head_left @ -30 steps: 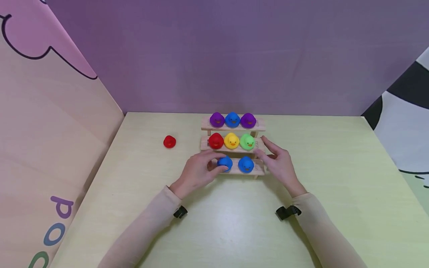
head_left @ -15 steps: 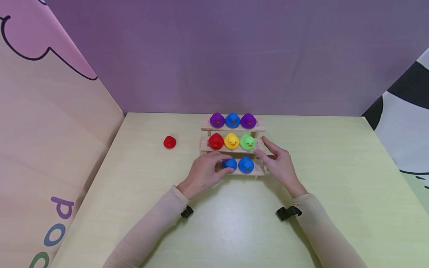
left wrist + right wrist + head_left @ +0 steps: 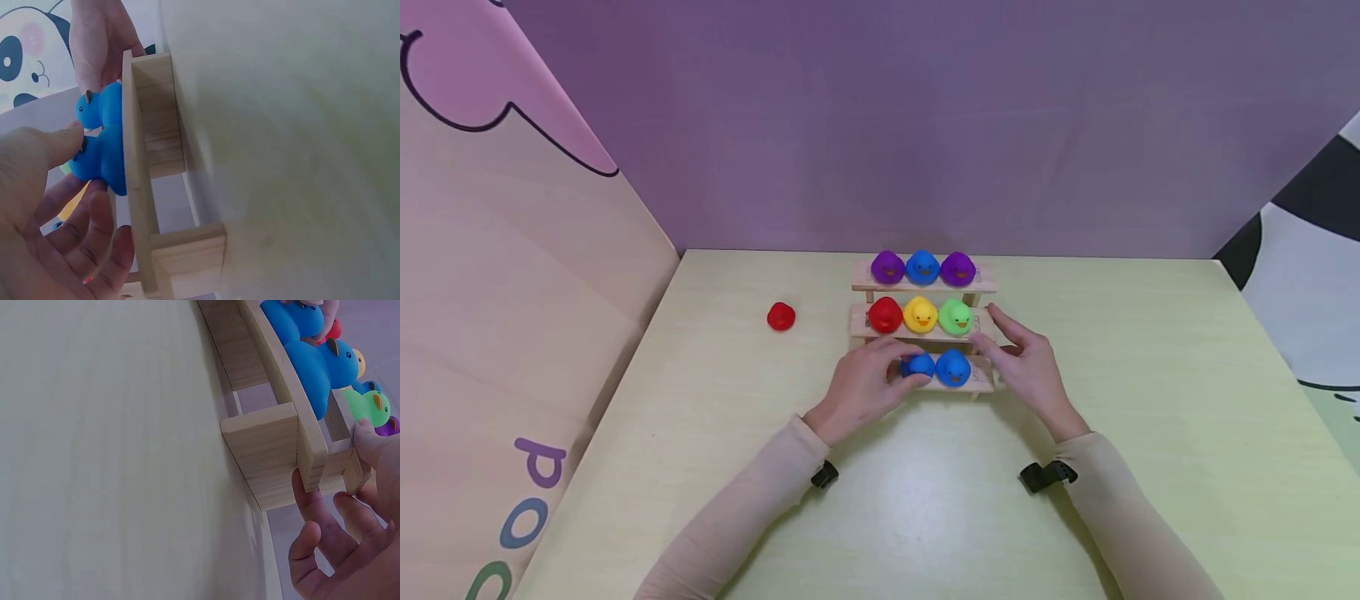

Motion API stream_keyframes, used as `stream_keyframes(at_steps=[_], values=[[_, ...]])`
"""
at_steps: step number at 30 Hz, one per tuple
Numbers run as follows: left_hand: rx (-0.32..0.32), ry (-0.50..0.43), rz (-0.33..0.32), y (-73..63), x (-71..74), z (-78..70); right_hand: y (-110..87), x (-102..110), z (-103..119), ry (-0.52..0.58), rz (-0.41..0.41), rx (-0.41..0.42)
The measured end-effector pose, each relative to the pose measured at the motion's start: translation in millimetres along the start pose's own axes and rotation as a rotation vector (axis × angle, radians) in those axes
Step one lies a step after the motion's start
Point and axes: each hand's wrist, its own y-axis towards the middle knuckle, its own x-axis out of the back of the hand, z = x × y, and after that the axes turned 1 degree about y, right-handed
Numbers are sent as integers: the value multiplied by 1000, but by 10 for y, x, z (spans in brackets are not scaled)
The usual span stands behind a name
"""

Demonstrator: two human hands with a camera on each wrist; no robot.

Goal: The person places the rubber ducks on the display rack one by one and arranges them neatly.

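On the lowest step of a three-step wooden rack point(image 3: 985, 385), my left hand point(image 3: 867, 383) pinches a blue rubber duck point(image 3: 103, 159) between thumb and fingers. That duck sits against a second blue rubber duck point(image 3: 953, 368) on its right. My right hand point(image 3: 1032, 375) holds the right end of the rack's middle step, its thumb on the board and other fingers around the end in the right wrist view. A red duck point(image 3: 885, 315), a yellow duck point(image 3: 921, 315) and a green duck point(image 3: 956, 317) fill the middle step. My left fingers cover the lowest step's left end.
Two purple ducks, left point(image 3: 888, 267) and right point(image 3: 958, 269), flank a blue duck point(image 3: 922, 267) on the top step. A lone red duck point(image 3: 781, 317) lies on the table point(image 3: 715, 367) to the left. Behind the rack rises a purple wall point(image 3: 925, 125).
My left hand has slid right along the lowest step with the blue duck, closing the gap to the second blue duck. My right hand stays at the rack's end.
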Motion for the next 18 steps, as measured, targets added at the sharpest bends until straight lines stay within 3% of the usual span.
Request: stream_keyframes(at_steps=[8, 18], values=[[31, -12, 41, -18, 86, 34, 5, -10, -8, 6, -2, 15], [49, -30, -18, -113, 196, 235, 0, -5, 5, 8, -1, 8]])
